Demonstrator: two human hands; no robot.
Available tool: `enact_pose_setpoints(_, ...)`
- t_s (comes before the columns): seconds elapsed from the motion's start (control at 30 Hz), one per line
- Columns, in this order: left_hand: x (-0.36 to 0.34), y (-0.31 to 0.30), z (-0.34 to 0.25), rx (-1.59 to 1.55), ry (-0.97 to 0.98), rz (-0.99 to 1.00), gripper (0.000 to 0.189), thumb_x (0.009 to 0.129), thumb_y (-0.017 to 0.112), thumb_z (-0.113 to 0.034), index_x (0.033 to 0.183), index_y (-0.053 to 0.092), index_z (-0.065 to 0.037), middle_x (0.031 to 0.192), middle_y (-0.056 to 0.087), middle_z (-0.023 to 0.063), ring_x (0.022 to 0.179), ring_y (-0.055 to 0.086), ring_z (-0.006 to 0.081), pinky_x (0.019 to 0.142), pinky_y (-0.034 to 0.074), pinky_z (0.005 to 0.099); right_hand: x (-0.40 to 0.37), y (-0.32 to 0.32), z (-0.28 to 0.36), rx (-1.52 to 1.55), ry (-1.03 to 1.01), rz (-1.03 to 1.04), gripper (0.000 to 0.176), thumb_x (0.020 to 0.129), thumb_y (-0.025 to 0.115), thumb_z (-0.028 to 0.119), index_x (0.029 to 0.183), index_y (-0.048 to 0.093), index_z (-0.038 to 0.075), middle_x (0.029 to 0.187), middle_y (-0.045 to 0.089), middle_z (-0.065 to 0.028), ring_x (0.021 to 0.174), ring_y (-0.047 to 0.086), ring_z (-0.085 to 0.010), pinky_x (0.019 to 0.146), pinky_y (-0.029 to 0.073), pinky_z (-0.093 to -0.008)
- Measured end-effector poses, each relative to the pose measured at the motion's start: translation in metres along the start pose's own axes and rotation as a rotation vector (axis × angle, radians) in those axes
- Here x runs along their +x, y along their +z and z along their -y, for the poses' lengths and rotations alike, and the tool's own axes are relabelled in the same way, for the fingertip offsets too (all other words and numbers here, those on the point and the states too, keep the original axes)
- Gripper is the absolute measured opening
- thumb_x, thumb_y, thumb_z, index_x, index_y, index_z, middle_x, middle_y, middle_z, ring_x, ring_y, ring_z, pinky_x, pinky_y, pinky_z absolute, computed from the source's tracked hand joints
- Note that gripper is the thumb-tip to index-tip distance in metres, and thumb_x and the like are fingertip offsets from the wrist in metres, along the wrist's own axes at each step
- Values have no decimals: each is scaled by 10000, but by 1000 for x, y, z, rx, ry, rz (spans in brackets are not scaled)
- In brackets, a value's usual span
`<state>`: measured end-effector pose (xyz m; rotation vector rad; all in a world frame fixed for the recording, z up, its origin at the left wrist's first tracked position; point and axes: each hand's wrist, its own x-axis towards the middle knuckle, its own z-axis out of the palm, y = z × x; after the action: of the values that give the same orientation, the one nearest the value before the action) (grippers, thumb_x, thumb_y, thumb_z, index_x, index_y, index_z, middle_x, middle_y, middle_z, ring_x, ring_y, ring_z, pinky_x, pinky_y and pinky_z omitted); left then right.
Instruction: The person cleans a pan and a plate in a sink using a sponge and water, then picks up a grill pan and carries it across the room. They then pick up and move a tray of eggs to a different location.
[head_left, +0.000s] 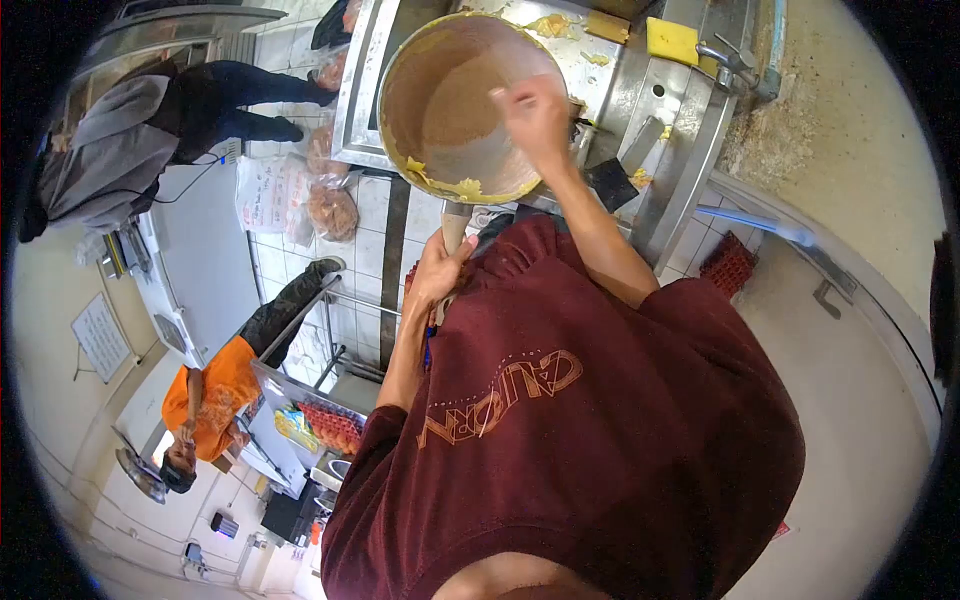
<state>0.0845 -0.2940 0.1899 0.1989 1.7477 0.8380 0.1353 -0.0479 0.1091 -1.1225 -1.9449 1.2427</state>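
Observation:
A large, deep pan [450,105] with a brown inside is tilted over the metal sink area, and yellow food residue clings to its rim. My left hand [440,268] is closed around the pan's pale handle [456,225], close to my body. Over the right side of the pan's inside is my right hand [535,118], its fingers curled and smeared by motion. Whatever those fingers may hold cannot be made out in the blur.
A yellow sponge [672,40] lies beside the tap [730,62]. Yellow scraps [553,26] litter the metal surface behind the pan. Filled plastic bags [285,200] sit on the tiled floor at left. One person wears grey [120,125], another orange [225,385].

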Motion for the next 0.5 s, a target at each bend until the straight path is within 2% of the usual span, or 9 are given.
enact_pose_setpoints(0.07, 0, 3, -4, 41, 66, -11, 211, 934, 631, -190, 1003, 541, -14, 702, 500, -26, 543, 449, 72, 463, 357, 256, -26, 33, 5, 168, -16, 287, 245, 845, 704, 244, 939, 703, 18, 1015, 667, -164, 926, 646, -290, 785, 518, -371)
enact_pose_setpoints(0.1, -1, 4, -7, 30, 24, -5, 219, 933, 632, -194, 1007, 545, -8, 707, 508, -21, 542, 449, 76, 466, 360, 258, -41, 47, 12, 251, -18, 410, 260, 860, 690, 248, 993, 707, 25, 1009, 678, -150, 916, 658, -282, 782, 526, -363)
enact_pose_setpoints(0.17, -2, 3, -15, 10, -53, 4, 235, 932, 633, -201, 1016, 553, 4, 715, 522, -12, 541, 450, 84, 471, 367, 262, -68, 70, 17, 174, -274, 345, 282, 877, 669, 251, 1080, 699, 58, 990, 698, -132, 869, 685, -258, 765, 538, -343)
enact_pose_setpoints(0.27, -2, -2, -9, -59, -78, 26, 258, 934, 630, -210, 1029, 561, 19, 713, 528, -3, 537, 447, 88, 472, 369, 269, -82, 60, 50, 222, 189, 466, 261, 879, 660, 242, 1085, 700, 85, 978, 706, -128, 834, 696, -242, 757, 535, -348)
enact_pose_setpoints(0.37, 2, -5, -1, 56, -65, -32, 263, 936, 626, -210, 1046, 561, 20, 701, 517, -6, 540, 447, 84, 473, 361, 269, -78, 65, 53, 413, 369, 517, 170, 827, 691, 143, 958, 721, 39, 914, 687, -191, 828, 671, -322, 750, 515, -397)
enact_pose_setpoints(0.47, 0, -6, 0, 57, -45, -49, 258, 935, 629, -212, 1043, 565, 14, 696, 509, -10, 558, 443, 80, 486, 359, 264, -67, 47, 82, 299, 371, 544, 140, 817, 679, 108, 927, 702, 23, 868, 684, -190, 830, 661, -347, 747, 508, -409)
enact_pose_setpoints(0.5, 0, -5, 1, 44, -57, -45, 257, 935, 630, -211, 1044, 567, 12, 702, 511, -12, 564, 442, 81, 494, 360, 265, -67, 50, 77, 235, 251, 477, 131, 819, 673, 104, 917, 692, 20, 854, 683, -187, 808, 661, -346, 729, 507, -409)
